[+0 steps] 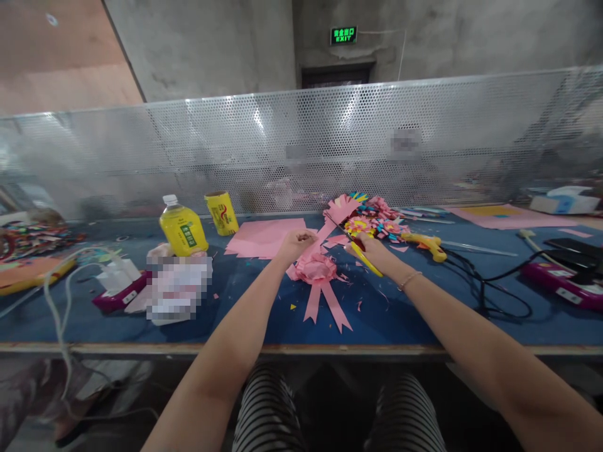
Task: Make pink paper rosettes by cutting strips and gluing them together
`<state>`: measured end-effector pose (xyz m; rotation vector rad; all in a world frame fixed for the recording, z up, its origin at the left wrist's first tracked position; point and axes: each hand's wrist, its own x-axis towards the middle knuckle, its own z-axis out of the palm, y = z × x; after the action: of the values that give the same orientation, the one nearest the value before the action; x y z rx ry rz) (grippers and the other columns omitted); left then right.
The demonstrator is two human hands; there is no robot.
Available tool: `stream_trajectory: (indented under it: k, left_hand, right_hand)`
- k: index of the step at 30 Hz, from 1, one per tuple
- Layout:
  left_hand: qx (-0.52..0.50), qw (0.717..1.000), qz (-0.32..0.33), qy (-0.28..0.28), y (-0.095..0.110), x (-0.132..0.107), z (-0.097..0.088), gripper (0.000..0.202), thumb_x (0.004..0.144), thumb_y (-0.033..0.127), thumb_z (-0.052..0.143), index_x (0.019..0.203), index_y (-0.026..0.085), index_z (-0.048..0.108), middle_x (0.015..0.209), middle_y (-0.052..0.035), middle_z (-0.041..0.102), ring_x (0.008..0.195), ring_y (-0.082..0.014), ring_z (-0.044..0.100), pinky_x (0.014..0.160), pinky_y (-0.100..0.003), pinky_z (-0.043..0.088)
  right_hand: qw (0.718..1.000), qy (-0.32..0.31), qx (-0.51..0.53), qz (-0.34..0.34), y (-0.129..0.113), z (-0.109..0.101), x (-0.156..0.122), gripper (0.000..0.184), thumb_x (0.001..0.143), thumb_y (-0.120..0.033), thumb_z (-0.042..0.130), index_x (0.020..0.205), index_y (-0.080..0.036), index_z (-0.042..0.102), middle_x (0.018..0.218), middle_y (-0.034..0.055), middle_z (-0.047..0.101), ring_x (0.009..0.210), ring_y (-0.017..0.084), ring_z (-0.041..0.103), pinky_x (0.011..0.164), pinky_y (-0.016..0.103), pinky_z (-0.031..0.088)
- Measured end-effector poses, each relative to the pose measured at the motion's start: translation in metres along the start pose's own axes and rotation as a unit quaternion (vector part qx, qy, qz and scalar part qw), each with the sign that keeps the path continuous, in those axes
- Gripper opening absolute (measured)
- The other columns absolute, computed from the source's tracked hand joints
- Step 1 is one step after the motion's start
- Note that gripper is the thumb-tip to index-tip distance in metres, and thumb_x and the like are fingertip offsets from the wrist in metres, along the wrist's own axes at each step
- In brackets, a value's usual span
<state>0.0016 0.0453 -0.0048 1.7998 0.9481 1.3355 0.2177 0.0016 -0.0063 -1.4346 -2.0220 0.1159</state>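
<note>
From where I stand, everything turns on a pink paper strip (324, 233) between the two hands, near the middle of the bench (386, 326). Its long axis runs aslant, from a pink rosette (316, 270) towards the back edge, leaning right. The strip lies just right of the left hand (298, 241) and ahead and left of the right hand (371, 249); the left looks nearer. The left hand's fingers are curled inward beside it, though I can't tell whether they pinch it. The right hand grips yellow-handled scissors (365, 259), blades pointing to the back and left, over the strip from here; whether they touch it, I can't make out. The rosette's forked tails point to the front edge.

As for writing, the green sign (343, 36) over the doorway reads "EXIT" beneath Chinese characters. Towards the back edge, left of centre, a bottle of yellow liquid (183, 226) wears a green label, and a yellow tube (221, 215) carries a red mark; I can't read the lettering on either.
</note>
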Motion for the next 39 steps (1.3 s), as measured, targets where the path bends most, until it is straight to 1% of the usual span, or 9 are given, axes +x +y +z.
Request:
stream_trajectory:
  k: [5,9,17,22,27,30,33,36,39]
  left_hand:
    - [-0.005,1.000,0.000,-0.006,0.003,-0.002,0.001,0.018,0.057,0.032,0.064,0.060,0.014,0.062,0.065,-0.0023,0.062,0.063,-0.0114,0.053,0.062,-0.025,0.041]
    - [0.012,1.000,-0.002,-0.002,0.005,-0.004,0.001,0.017,0.058,0.032,0.063,0.060,0.014,0.061,0.063,-0.0014,0.061,0.062,-0.0109,0.052,0.060,-0.024,0.040]
    - [-0.002,1.000,0.008,-0.009,0.004,-0.002,0.001,0.015,0.058,0.029,0.063,0.060,0.014,0.062,0.065,-0.0022,0.062,0.064,-0.0118,0.053,0.062,-0.024,0.041]
    - [-0.004,1.000,0.003,0.000,0.003,-0.001,0.001,0.014,0.057,0.028,0.062,0.060,0.014,0.062,0.063,-0.0014,0.062,0.062,-0.0113,0.053,0.061,-0.024,0.041]
    - [0.000,1.000,0.029,-0.010,0.003,-0.001,-0.001,0.012,0.059,0.027,0.061,0.060,0.015,0.062,0.063,-0.0013,0.062,0.062,-0.0112,0.054,0.061,-0.024,0.041]
    - [0.005,1.000,0.027,-0.013,0.005,-0.002,-0.002,0.011,0.059,0.025,0.061,0.059,0.015,0.062,0.062,-0.0013,0.062,0.061,-0.0111,0.053,0.061,-0.024,0.041]
    - [-0.005,1.000,0.015,-0.009,0.009,-0.002,-0.001,0.009,0.058,0.023,0.061,0.059,0.014,0.062,0.062,-0.0017,0.063,0.062,-0.0117,0.054,0.063,-0.024,0.041]
    - [-0.006,1.000,0.009,-0.005,0.011,-0.002,-0.001,0.008,0.057,0.022,0.062,0.058,0.014,0.062,0.061,-0.0019,0.063,0.062,-0.0122,0.054,0.063,-0.025,0.042]
    - [0.001,1.000,0.007,-0.008,0.012,-0.003,-0.001,0.008,0.058,0.022,0.062,0.058,0.014,0.063,0.062,-0.0022,0.063,0.061,-0.0120,0.054,0.061,-0.024,0.042]
  right_hand:
    - [1.000,-0.011,0.002,-0.009,-0.002,0.000,-0.001,0.032,0.077,-0.038,0.049,0.096,-0.012,0.048,0.085,0.0105,0.062,0.075,0.016,0.057,0.068,0.026,0.042]
    - [1.000,-0.010,0.001,-0.014,-0.004,0.000,-0.002,0.035,0.077,-0.038,0.050,0.099,-0.012,0.049,0.087,0.0111,0.062,0.078,0.017,0.058,0.069,0.026,0.042]
    - [1.000,0.001,-0.018,-0.016,-0.002,0.001,0.000,0.035,0.077,-0.038,0.050,0.098,-0.011,0.052,0.083,0.0114,0.063,0.075,0.018,0.058,0.067,0.026,0.043]
    - [1.000,0.009,-0.015,-0.022,-0.003,0.001,0.000,0.034,0.076,-0.037,0.051,0.097,-0.010,0.053,0.080,0.0107,0.063,0.071,0.018,0.058,0.063,0.027,0.043]
    - [0.999,0.019,-0.029,-0.031,-0.002,0.001,0.001,0.033,0.076,-0.035,0.053,0.096,-0.009,0.054,0.082,0.0123,0.063,0.072,0.018,0.058,0.065,0.027,0.042]
    - [0.998,0.021,-0.044,-0.037,-0.002,0.001,0.001,0.032,0.076,-0.035,0.053,0.096,-0.009,0.055,0.082,0.0125,0.063,0.071,0.018,0.058,0.063,0.025,0.041]
    - [0.997,0.021,-0.067,-0.043,-0.001,0.000,0.000,0.033,0.077,-0.038,0.052,0.093,-0.010,0.055,0.079,0.0112,0.063,0.069,0.017,0.058,0.060,0.024,0.039]
    - [0.993,0.015,-0.106,-0.056,0.002,-0.001,0.000,0.037,0.078,-0.045,0.047,0.091,-0.012,0.056,0.075,0.0100,0.062,0.066,0.017,0.057,0.057,0.023,0.037]
    - [0.989,0.006,-0.138,-0.061,0.006,-0.001,0.001,0.040,0.080,-0.049,0.042,0.092,-0.013,0.055,0.077,0.0101,0.063,0.068,0.018,0.057,0.058,0.024,0.036]
